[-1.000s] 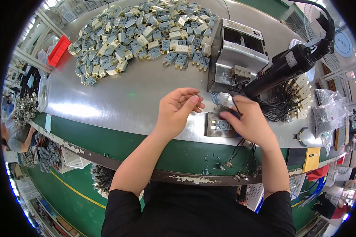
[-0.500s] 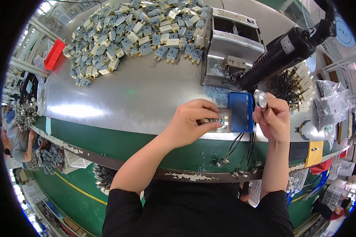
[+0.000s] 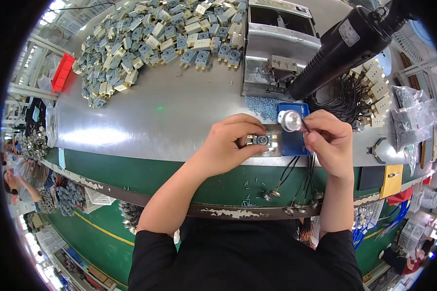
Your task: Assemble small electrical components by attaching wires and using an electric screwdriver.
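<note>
My left hand [image 3: 226, 140] grips a small grey switch-like block [image 3: 262, 139] with brass tabs, thumb and fingers at its sides. The block lies on a flat metal plate [image 3: 276, 149] near the table's front edge. Pinched in my right hand [image 3: 331, 141] is the black lead of a round silver metal cap [image 3: 290, 120]. This cap hangs over the blue tray [image 3: 296, 143], just right of and beyond the block, apart from it. Part of the lead is hidden by my right fingers.
Small screws [image 3: 261, 107] lie beyond the tray. A metal machine [image 3: 277, 48] and a black cylindrical tool [image 3: 347, 41] stand behind. Similar blocks [image 3: 155, 41] form a big heap at far left. Caps on leads [image 3: 275, 193] hang at the front edge; pliers [image 3: 376, 150] lie right.
My right hand has brought the silver cap leftward over the blue tray and turned its round face into view. My left hand stays on the block, which now shows more between the fingers.
</note>
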`<move>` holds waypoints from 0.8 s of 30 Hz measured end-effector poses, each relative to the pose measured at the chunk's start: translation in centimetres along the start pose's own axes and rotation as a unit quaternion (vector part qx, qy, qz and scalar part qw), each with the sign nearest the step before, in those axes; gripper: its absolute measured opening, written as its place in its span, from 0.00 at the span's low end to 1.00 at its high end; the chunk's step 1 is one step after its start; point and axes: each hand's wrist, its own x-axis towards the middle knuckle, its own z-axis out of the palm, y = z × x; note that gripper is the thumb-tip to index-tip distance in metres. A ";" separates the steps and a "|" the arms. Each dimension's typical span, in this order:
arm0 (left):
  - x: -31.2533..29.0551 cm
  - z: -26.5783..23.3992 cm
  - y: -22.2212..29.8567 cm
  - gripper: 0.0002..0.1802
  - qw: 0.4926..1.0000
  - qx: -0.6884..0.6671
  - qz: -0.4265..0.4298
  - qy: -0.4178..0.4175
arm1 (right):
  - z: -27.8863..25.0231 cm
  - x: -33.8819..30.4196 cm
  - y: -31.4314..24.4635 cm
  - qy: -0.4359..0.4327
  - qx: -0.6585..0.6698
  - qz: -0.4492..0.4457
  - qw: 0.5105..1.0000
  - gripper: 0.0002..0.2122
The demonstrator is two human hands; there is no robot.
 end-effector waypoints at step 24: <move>0.5 0.4 0.3 0.22 0.982 0.133 0.130 0.017 | 3.1 0.2 -1.5 -0.053 -0.416 -0.061 0.906 0.09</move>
